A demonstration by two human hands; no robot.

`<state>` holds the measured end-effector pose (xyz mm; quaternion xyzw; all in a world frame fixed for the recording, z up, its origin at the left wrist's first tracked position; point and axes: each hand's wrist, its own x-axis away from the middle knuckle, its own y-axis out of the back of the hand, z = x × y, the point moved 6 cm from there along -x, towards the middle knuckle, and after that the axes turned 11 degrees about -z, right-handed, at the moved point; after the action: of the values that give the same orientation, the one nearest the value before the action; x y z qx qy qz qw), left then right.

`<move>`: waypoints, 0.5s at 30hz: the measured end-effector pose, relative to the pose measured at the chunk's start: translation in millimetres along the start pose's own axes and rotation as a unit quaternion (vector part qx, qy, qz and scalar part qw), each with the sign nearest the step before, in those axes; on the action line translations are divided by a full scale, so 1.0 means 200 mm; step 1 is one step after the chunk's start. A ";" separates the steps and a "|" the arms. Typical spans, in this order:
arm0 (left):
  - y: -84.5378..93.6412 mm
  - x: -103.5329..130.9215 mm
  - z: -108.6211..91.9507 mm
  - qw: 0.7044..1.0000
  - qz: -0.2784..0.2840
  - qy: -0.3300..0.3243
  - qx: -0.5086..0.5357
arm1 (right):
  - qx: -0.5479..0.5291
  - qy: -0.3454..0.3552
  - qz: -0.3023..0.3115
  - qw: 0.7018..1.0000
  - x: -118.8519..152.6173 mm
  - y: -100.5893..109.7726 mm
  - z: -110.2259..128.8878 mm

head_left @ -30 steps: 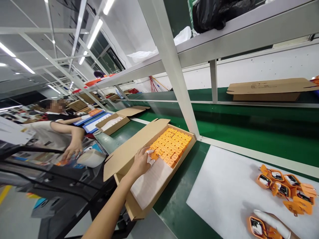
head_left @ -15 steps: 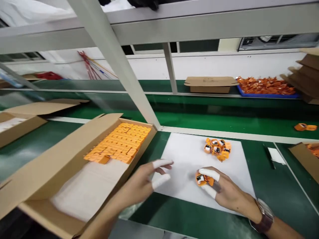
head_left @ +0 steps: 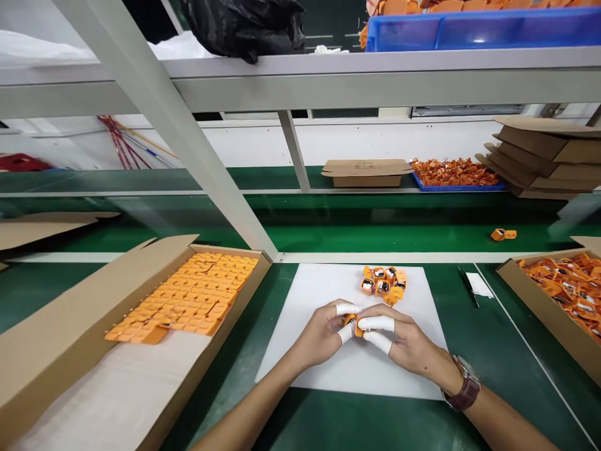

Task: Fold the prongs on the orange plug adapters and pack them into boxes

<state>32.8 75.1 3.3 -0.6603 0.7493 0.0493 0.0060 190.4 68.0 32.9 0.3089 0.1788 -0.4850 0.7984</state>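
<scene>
Your two hands meet on one orange case (head_left: 355,324) over the white mat (head_left: 292,307).
From it, a carton (head_left: 42,351) of orange rows lies at nine o'clock; your left hand (head_left: 320,336) pinches its left side; print on the shelf box (head_left: 366,168) at twelve is too small to read; your right hand (head_left: 414,346) grips its right.

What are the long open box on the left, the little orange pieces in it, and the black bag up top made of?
Box: likely cardboard, matte brown with creased flaps. Orange pieces: probably moulded plastic, smooth and evenly coloured. Black bag: apparently thin plastic film, crinkled and glossy.
</scene>
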 end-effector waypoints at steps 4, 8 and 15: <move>0.00 0.01 0.06 1.000 -0.021 0.001 -0.010 | 0.041 0.033 0.036 0.998 0.01 -0.01 0.00; -0.01 0.00 0.09 0.998 -0.016 0.048 0.047 | 0.070 0.049 0.012 0.996 0.02 0.01 -0.03; 0.01 0.02 0.12 0.986 -0.089 0.108 0.092 | 0.105 -0.006 -0.011 0.994 0.03 -0.02 -0.06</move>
<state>29.5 72.5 -19.8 -0.7223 0.6854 -0.0920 -0.0101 190.5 70.6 19.6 0.3862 0.1254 -0.5118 0.7571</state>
